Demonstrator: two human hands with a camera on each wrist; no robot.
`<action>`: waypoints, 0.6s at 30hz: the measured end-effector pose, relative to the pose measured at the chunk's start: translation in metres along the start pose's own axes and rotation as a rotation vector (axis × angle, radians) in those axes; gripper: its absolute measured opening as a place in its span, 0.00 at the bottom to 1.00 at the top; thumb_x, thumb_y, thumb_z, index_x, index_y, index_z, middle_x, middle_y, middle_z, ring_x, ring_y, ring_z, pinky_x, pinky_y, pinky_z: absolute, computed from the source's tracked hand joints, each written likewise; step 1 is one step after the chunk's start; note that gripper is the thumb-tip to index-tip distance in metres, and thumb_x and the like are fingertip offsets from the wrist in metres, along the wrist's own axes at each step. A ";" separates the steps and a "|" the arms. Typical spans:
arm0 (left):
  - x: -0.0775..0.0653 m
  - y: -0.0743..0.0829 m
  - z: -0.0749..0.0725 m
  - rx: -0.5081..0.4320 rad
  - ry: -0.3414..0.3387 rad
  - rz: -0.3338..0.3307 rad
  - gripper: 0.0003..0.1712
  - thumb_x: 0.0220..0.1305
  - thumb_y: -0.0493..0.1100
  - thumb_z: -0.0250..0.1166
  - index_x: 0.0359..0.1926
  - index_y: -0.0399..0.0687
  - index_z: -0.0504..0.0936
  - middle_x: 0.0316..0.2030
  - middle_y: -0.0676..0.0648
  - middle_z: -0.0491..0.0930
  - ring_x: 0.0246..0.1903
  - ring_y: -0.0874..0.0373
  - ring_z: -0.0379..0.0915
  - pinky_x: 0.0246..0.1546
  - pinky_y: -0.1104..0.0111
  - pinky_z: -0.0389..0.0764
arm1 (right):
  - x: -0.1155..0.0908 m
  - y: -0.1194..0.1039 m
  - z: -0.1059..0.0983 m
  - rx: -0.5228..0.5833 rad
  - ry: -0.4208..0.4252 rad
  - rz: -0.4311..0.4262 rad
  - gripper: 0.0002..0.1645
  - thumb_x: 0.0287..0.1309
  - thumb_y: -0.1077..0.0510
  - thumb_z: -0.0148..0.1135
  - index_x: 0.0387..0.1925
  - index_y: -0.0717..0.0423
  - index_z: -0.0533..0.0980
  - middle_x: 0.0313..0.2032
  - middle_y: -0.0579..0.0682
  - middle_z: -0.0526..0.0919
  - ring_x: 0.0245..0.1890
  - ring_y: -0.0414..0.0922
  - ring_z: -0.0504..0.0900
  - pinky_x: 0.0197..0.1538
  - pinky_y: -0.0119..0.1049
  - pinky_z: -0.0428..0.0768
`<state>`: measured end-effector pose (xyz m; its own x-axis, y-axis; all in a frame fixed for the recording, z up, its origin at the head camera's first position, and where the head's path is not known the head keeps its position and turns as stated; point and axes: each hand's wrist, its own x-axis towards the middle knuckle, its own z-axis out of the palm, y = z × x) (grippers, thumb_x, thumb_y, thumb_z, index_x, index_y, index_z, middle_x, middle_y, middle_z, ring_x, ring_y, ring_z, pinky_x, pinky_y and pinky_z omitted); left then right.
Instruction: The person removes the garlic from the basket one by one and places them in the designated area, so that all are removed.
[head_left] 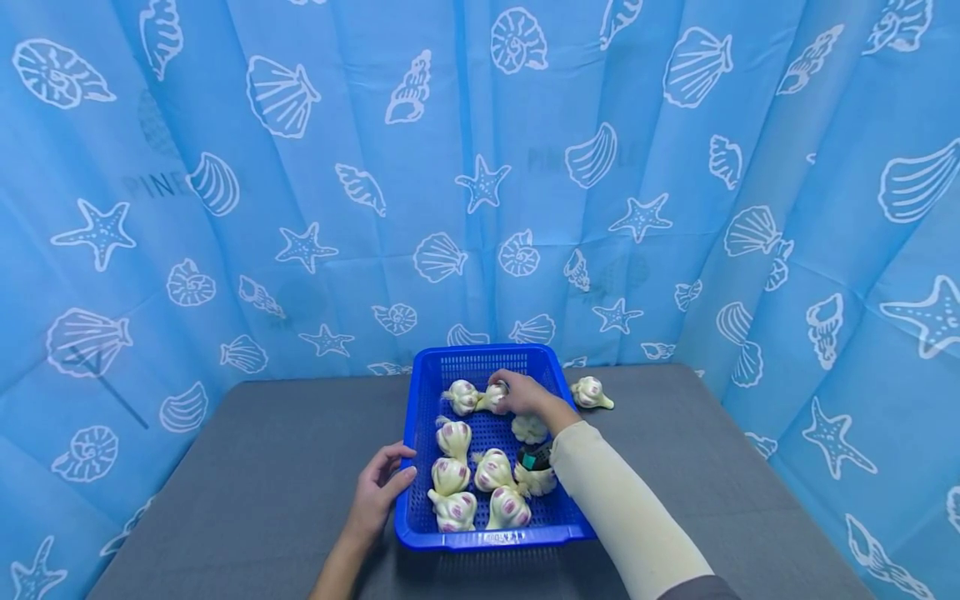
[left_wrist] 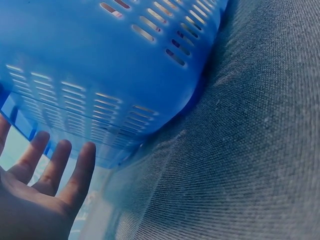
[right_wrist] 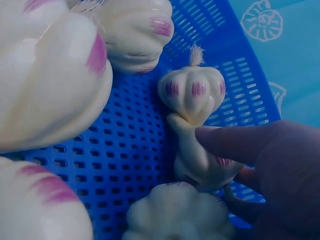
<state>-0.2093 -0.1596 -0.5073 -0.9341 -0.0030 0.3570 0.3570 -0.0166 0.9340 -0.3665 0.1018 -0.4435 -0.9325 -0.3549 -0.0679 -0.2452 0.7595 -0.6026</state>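
Observation:
A blue perforated plastic basket (head_left: 427, 540) stands on the table with several white, purple-marked garlic bulbs inside. At its far end my right hand (head_left: 523, 394) holds one garlic bulb (right_wrist: 197, 157), thumb on the near side and fingers partly hidden behind. That bulb's stem meets another garlic bulb (right_wrist: 192, 92) to its left along the far wall. My left hand (head_left: 375, 492) is at the basket's left side, its fingertips and thumb touching the rim. In the left wrist view, the left hand's fingers (left_wrist: 80, 175) are spread and nearly straight beside the slotted wall.
One garlic bulb (head_left: 590, 392) lies on the grey tabletop (head_left: 300, 467), outside the basket to the right. A blue curtain (head_left: 480, 208) printed with shells and starfish hangs behind and at both sides. A dark device (head_left: 532, 458) shows beneath the right wrist.

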 end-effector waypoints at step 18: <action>0.000 0.001 0.001 0.001 0.010 -0.025 0.13 0.63 0.31 0.61 0.48 0.34 0.76 0.57 0.35 0.73 0.52 0.48 0.73 0.46 0.66 0.77 | -0.003 -0.004 -0.002 -0.096 0.048 -0.060 0.17 0.53 0.65 0.70 0.44 0.54 0.76 0.46 0.52 0.80 0.41 0.48 0.76 0.44 0.45 0.74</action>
<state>-0.2089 -0.1584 -0.5067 -0.9427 -0.0121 0.3333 0.3335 -0.0154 0.9426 -0.3633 0.1004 -0.4394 -0.9263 -0.3767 0.0057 -0.3233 0.7872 -0.5252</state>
